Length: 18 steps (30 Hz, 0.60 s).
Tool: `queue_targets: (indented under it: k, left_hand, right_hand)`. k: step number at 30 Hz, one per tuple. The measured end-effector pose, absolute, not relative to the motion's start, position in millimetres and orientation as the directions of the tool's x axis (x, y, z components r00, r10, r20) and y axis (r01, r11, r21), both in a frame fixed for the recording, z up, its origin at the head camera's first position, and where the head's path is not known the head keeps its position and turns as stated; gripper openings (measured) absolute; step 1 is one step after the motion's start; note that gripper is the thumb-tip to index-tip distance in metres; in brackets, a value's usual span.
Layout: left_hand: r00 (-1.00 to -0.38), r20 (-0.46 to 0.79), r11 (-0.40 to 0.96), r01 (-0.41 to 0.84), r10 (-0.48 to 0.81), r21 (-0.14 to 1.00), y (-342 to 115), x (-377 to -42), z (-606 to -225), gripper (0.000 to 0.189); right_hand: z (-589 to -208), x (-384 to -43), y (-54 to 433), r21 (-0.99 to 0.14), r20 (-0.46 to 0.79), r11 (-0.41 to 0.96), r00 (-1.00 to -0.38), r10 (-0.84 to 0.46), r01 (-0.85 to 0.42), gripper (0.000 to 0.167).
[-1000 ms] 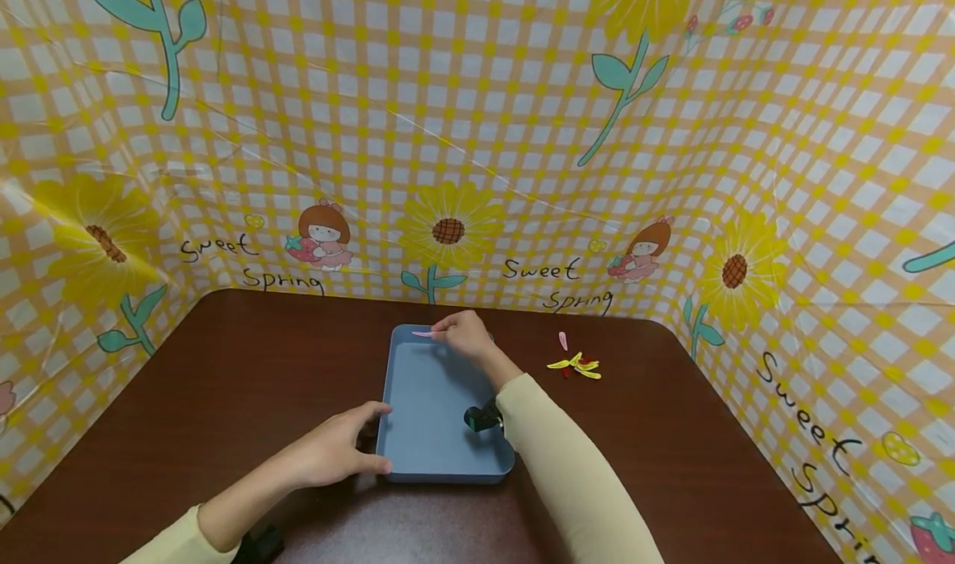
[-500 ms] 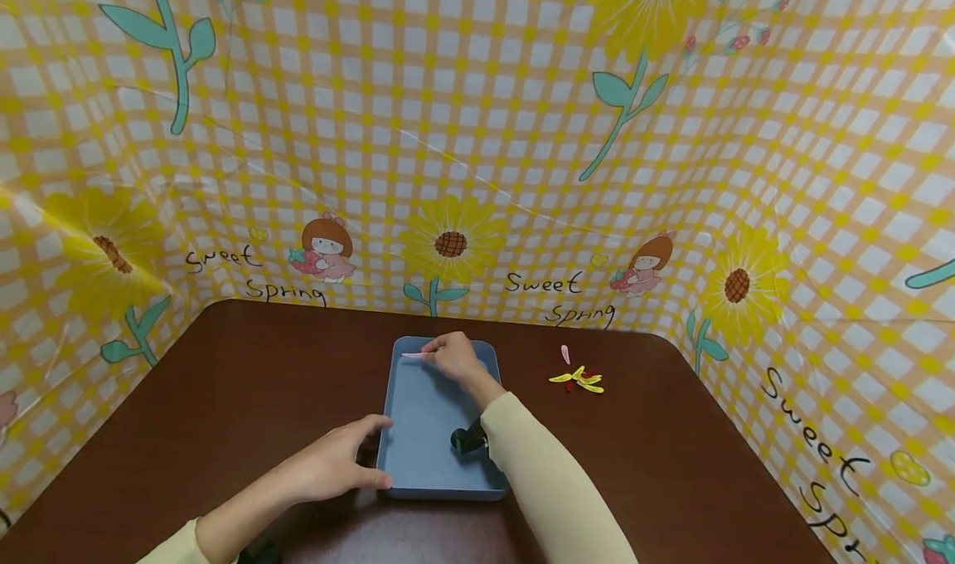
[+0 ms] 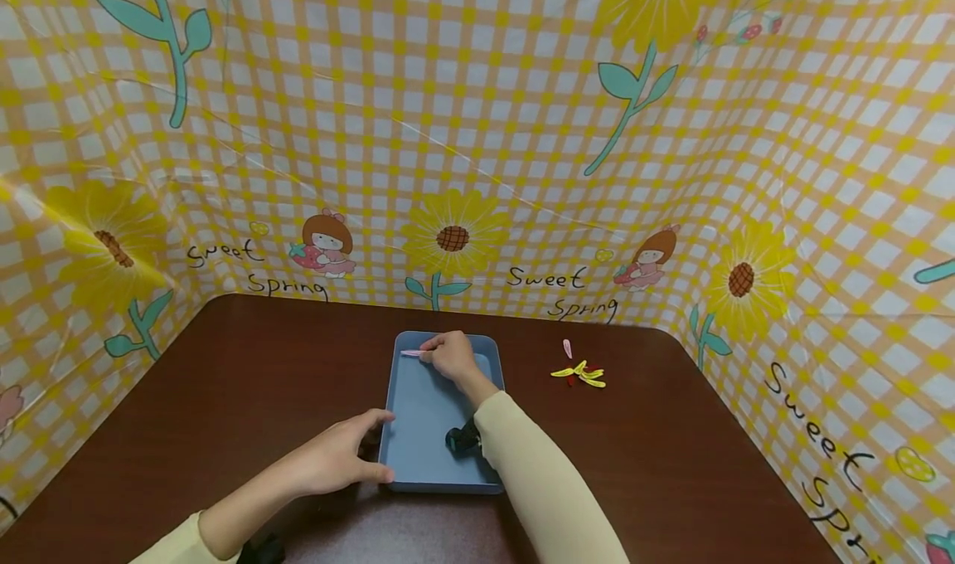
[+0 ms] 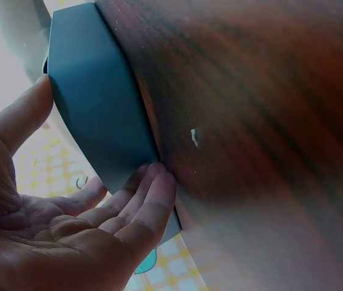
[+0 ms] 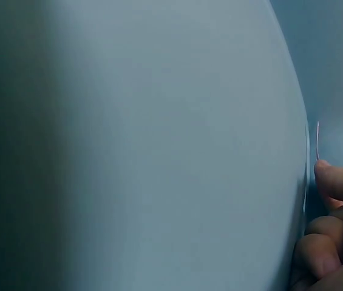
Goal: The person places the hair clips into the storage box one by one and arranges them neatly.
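In the head view my right hand (image 3: 451,357) pinches a slim pink hair clip (image 3: 410,352) between thumb and fingertips, inside the far end of a shallow blue-grey tray (image 3: 429,415). The right wrist view shows the clip (image 5: 318,139) edge-on, its end sticking out past the fingertips near the tray wall (image 5: 329,79). My left hand (image 3: 343,454) holds the tray's left side near the front corner. In the left wrist view its thumb and one finger reach over the rim, while other fingers lie against the outer wall (image 4: 95,91).
Right of the tray, yellow hair clips (image 3: 589,376) lie in a loose pile with red ones (image 3: 570,381) partly under them. A single pink clip (image 3: 567,348) lies behind the pile. The dark brown table (image 3: 298,348) is enclosed by checked, sunflower-printed cloth (image 3: 477,133).
My right hand has moved slightly left and lower into the tray's far end with the pink hair clip. The left hand stays at the tray's side. The head view has shifted a little.
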<state>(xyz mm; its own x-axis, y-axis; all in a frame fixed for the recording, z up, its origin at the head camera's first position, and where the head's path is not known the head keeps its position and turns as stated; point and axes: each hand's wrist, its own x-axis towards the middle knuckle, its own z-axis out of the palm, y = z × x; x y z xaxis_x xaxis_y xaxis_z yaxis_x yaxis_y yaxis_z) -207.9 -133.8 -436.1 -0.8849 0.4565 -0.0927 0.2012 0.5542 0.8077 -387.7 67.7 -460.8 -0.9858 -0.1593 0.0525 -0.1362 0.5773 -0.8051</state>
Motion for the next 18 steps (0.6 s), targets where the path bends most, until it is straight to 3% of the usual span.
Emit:
queue_targets:
  k: [18]
  left_hand:
    - [-0.888, -0.077, 0.563, 0.219, 0.453, 0.797, -132.4, -207.1, -435.6, 0.079]
  right_hand:
    - [-463.9, -385.4, 67.3, -0.779, 0.066, 0.611, -0.987, -0.144, -0.141, 0.010]
